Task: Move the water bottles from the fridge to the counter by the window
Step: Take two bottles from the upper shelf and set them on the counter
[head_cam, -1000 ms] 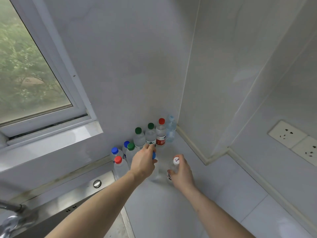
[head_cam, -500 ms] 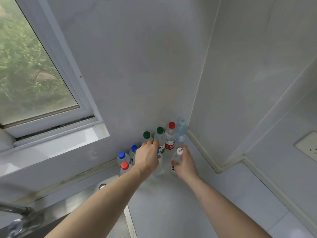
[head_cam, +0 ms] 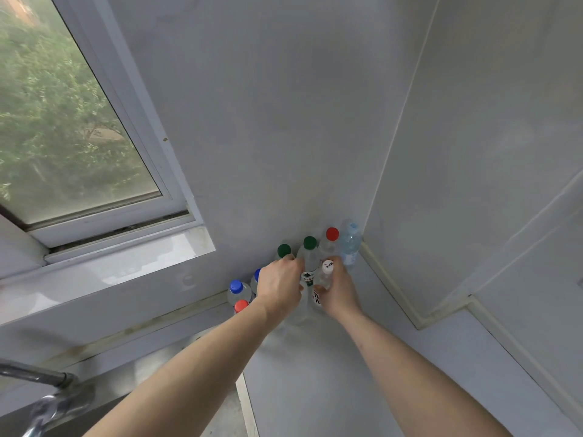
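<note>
Home kitchen: white counter [head_cam: 331, 389], steel sink [head_cam: 220, 417] with tap [head_cam: 47, 392], window [head_cam: 63, 121].

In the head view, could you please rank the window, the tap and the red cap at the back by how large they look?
1. window
2. tap, which sits nearest the camera
3. red cap

Your way in is over the bare counter [head_cam: 331, 389] from the front edge. The bottles [head_cam: 310, 247] fill its back corner, packed along the back wall up to the side wall. At the left edge the sink [head_cam: 189, 405] drops away, the tap [head_cam: 47, 392] standing over it.
</note>
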{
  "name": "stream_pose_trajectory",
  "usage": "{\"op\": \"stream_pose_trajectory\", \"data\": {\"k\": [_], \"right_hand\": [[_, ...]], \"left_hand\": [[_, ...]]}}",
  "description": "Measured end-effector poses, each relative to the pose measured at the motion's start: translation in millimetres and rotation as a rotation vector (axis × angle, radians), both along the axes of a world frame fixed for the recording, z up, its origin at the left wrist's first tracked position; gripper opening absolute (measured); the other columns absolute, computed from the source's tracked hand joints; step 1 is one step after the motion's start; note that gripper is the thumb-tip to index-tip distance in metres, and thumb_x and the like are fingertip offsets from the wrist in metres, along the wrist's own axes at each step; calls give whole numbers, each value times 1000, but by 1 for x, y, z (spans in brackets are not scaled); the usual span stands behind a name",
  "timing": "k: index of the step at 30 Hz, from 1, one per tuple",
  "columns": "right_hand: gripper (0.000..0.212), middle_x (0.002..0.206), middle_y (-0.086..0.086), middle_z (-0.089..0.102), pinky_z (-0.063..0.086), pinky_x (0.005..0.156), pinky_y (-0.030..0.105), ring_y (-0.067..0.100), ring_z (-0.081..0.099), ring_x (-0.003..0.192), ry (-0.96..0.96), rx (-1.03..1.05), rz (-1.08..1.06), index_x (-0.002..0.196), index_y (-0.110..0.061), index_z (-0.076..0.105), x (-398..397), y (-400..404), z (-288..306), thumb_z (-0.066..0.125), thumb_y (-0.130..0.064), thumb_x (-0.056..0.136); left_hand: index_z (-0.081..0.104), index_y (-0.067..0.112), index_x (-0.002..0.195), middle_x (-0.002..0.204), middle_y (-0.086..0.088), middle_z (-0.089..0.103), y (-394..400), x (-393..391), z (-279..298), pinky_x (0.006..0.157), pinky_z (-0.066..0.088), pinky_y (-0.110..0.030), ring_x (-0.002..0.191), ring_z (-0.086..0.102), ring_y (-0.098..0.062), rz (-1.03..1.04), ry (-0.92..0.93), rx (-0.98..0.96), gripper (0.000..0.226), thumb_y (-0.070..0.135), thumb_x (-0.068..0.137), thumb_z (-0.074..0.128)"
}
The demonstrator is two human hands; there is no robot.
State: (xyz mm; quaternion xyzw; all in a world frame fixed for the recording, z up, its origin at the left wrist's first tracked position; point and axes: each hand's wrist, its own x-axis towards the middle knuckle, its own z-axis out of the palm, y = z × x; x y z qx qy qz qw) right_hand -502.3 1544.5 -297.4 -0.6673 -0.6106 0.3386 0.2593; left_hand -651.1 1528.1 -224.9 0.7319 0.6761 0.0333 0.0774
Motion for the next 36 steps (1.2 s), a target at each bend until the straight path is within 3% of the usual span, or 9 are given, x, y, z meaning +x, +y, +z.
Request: {"op": "stream_pose_trajectory", "data": {"k": [8, 13, 17, 20, 23, 26, 30, 33, 36], "right_hand": [[45, 111, -3, 59, 49, 75, 31, 20, 63, 97, -43, -26, 71, 116, -30, 38, -8, 3, 3, 67, -13, 87], [54, 131, 2, 47, 53, 87, 39, 25, 61, 107, -9, -11, 59, 128, -20, 43, -9, -2, 4, 71, -7, 84], [57, 137, 7, 41, 47, 88, 33, 28, 59, 111, -2, -43, 65, 134, -14, 44, -7, -5, 5, 71, -3, 85], [56, 134, 8, 47, 46, 90, 31, 26, 59, 115, 16, -51, 83, 134, -15, 48, -2, -4, 6, 70, -5, 83], [65, 139, 6, 51, 47, 100, 32, 25, 58, 126, 80, -63, 86, 139, -20, 49, 4, -9, 8, 71, 0, 81], [75, 141, 1, 47, 38, 102, 24, 22, 51, 134, 92, -58, 83, 147, -22, 46, 11, -19, 13, 69, 10, 82], [65, 120, -5, 48, 40, 92, 16, 10, 50, 115, 129, -1, 107, 145, -10, 51, 16, -41, 29, 67, 10, 85], [77, 144, 0, 49, 37, 106, 20, 17, 52, 135, 110, -16, 106, 152, -26, 44, 22, -55, 25, 71, -3, 83], [81, 156, 7, 41, 34, 111, 22, 23, 45, 144, 78, -43, 129, 157, -21, 39, 29, -71, 29, 69, 1, 85]], "left_hand": [[65, 18, 108, 104, -1, 65, -3, 1, -1, 73, 55, -39, 92, 63, -27, 0, -13, 2, 23, 15, 87, 75], [66, 17, 114, 108, -2, 66, -7, 2, -1, 77, 56, -38, 95, 63, -27, 2, -39, 12, 24, 14, 91, 73], [68, 19, 109, 104, -1, 69, -7, 1, 0, 77, 57, -39, 93, 63, -26, 11, -12, 10, 20, 10, 92, 71], [70, 20, 109, 102, -1, 71, -11, 1, 3, 70, 51, -35, 92, 62, -24, 4, 0, 4, 18, 11, 93, 71], [68, 20, 115, 111, -1, 72, -19, 0, 6, 71, 47, -35, 99, 61, -24, -17, -19, 14, 22, 17, 94, 72], [60, 24, 135, 134, 6, 64, -27, -8, 6, 71, 41, -33, 114, 57, -23, -59, -45, 30, 39, 26, 97, 68], [53, 25, 147, 152, 9, 49, -44, -15, 5, 90, 48, -34, 124, 50, -22, -79, -26, 30, 45, 22, 102, 56], [43, 22, 154, 161, 3, 39, -59, -12, 5, 108, 40, -37, 133, 46, -26, -101, -3, -6, 53, 20, 102, 52], [35, 23, 158, 166, 0, 30, -71, -8, 9, 118, 32, -41, 145, 37, -29, -98, -3, -40, 59, 22, 102, 52]]}}
